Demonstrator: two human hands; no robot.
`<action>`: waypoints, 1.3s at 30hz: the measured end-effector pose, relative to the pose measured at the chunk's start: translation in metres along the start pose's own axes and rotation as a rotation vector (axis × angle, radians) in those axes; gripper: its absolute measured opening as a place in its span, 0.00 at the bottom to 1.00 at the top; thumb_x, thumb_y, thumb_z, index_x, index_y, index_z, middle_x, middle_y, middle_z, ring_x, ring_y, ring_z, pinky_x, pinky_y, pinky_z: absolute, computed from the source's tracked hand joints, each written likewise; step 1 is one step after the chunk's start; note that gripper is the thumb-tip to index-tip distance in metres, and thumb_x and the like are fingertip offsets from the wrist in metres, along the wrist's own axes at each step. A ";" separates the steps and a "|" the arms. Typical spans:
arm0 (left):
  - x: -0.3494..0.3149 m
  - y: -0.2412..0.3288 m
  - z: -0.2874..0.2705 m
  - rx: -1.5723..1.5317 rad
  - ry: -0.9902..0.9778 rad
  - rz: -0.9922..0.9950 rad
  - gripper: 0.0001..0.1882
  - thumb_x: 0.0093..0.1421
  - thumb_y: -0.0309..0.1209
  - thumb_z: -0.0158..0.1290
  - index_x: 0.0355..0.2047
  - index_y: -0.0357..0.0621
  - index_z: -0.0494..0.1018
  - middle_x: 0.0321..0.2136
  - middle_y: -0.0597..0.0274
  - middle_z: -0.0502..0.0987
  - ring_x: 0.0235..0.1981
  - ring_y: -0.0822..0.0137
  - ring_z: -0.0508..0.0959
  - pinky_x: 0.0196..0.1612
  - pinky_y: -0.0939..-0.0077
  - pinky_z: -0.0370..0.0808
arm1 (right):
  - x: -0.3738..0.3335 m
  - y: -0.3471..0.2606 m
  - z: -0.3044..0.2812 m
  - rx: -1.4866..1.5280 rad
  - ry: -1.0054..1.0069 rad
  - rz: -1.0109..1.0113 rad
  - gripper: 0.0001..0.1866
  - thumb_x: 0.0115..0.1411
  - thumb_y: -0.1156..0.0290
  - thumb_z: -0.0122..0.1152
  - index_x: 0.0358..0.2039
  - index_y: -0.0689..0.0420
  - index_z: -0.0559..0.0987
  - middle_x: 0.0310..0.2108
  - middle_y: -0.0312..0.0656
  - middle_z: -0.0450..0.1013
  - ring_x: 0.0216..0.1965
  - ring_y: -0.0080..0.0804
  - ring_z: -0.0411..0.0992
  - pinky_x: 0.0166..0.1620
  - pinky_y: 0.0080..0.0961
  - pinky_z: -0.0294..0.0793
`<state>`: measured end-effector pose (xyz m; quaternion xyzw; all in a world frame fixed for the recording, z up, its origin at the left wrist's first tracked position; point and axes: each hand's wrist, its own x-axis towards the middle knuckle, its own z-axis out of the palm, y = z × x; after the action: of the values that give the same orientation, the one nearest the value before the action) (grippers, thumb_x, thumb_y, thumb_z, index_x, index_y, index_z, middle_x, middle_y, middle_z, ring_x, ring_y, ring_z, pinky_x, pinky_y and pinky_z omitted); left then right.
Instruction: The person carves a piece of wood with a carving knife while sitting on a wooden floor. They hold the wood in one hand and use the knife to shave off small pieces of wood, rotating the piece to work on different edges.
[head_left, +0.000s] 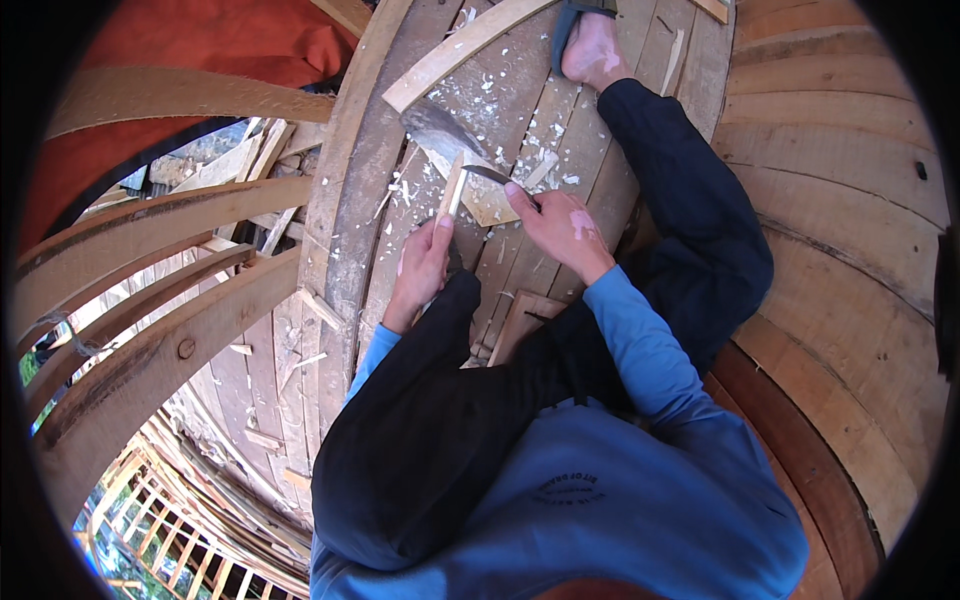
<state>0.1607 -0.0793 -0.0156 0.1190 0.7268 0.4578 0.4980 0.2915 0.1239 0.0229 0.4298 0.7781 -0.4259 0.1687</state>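
My left hand (422, 262) is closed round the lower end of a short pale wooden stick (454, 196), which points up and away from me. In my right hand (562, 228) is a knife (486, 174) with a dark, narrow blade; its handle is mostly hidden by the fingers. The blade lies across the stick near its upper end, seemingly touching it. Under the stick, a flat board (438, 126), grey at its far end and pale at its near end, rests on the plank floor (530, 255). Pale shavings lie scattered around it.
Beyond the board lies a long curved batten (465, 50). My bare foot (592, 55) rests on the planks at the far side. Thick wooden ribs (160, 350) and orange-red cloth (215, 50) are on the left. A curved plank wall (830, 190) rises on the right.
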 end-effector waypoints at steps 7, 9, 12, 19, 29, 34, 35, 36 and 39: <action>0.009 -0.020 0.001 0.186 0.105 0.084 0.27 0.73 0.51 0.45 0.27 0.41 0.70 0.15 0.68 0.63 0.17 0.75 0.62 0.22 0.71 0.60 | 0.005 0.002 0.008 0.052 0.011 -0.005 0.46 0.66 0.32 0.43 0.29 0.70 0.84 0.30 0.67 0.77 0.39 0.65 0.78 0.47 0.51 0.74; 0.010 -0.019 0.003 0.188 0.112 0.068 0.28 0.73 0.51 0.45 0.27 0.38 0.71 0.15 0.64 0.65 0.19 0.71 0.64 0.25 0.66 0.63 | 0.009 0.007 0.011 0.118 0.020 0.011 0.46 0.66 0.31 0.43 0.29 0.70 0.83 0.29 0.67 0.77 0.38 0.65 0.78 0.47 0.51 0.74; 0.009 -0.019 0.002 0.139 0.105 0.032 0.28 0.73 0.51 0.45 0.27 0.38 0.71 0.15 0.64 0.65 0.19 0.72 0.64 0.24 0.66 0.63 | 0.012 0.005 0.010 0.121 0.002 0.015 0.47 0.66 0.31 0.43 0.29 0.71 0.83 0.29 0.68 0.77 0.38 0.65 0.78 0.47 0.50 0.74; 0.006 -0.020 0.000 0.242 0.135 0.043 0.28 0.72 0.52 0.47 0.30 0.37 0.74 0.16 0.58 0.66 0.20 0.65 0.67 0.27 0.62 0.65 | 0.008 -0.004 0.000 0.012 -0.079 0.074 0.48 0.65 0.30 0.43 0.32 0.72 0.83 0.34 0.69 0.78 0.42 0.64 0.79 0.51 0.49 0.75; -0.022 0.029 0.025 0.746 -0.045 0.397 0.23 0.69 0.52 0.49 0.41 0.41 0.77 0.27 0.35 0.77 0.35 0.33 0.76 0.46 0.47 0.69 | 0.047 0.014 0.022 0.004 -0.050 0.056 0.48 0.64 0.30 0.43 0.40 0.73 0.83 0.41 0.69 0.78 0.48 0.63 0.78 0.56 0.48 0.73; -0.012 0.008 0.013 0.541 0.120 0.317 0.22 0.70 0.48 0.47 0.41 0.39 0.77 0.30 0.38 0.76 0.38 0.37 0.75 0.49 0.46 0.67 | 0.045 0.015 0.009 0.261 -0.044 0.264 0.49 0.63 0.27 0.43 0.29 0.71 0.83 0.30 0.62 0.79 0.37 0.56 0.80 0.46 0.45 0.75; -0.011 0.004 0.009 0.536 0.144 0.303 0.22 0.71 0.47 0.47 0.41 0.38 0.76 0.31 0.39 0.76 0.39 0.38 0.75 0.48 0.46 0.67 | 0.046 0.029 0.015 0.236 0.031 0.153 0.50 0.62 0.26 0.43 0.24 0.70 0.82 0.26 0.60 0.78 0.33 0.53 0.79 0.42 0.45 0.75; -0.010 -0.002 0.009 0.530 0.165 0.283 0.22 0.71 0.47 0.47 0.41 0.38 0.76 0.31 0.39 0.76 0.40 0.40 0.75 0.48 0.46 0.67 | 0.041 0.029 0.013 0.227 0.013 0.131 0.50 0.62 0.25 0.43 0.24 0.70 0.82 0.26 0.60 0.78 0.33 0.53 0.79 0.42 0.45 0.75; -0.013 0.003 0.006 0.462 0.168 0.172 0.21 0.72 0.44 0.47 0.38 0.35 0.75 0.32 0.40 0.75 0.39 0.39 0.74 0.49 0.48 0.67 | 0.017 0.018 0.002 0.183 -0.049 0.090 0.50 0.62 0.25 0.44 0.23 0.70 0.82 0.25 0.61 0.77 0.32 0.53 0.79 0.41 0.46 0.75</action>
<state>0.1710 -0.0827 -0.0055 0.2527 0.8379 0.3288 0.3548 0.2968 0.1362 0.0021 0.4675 0.7112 -0.4978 0.1668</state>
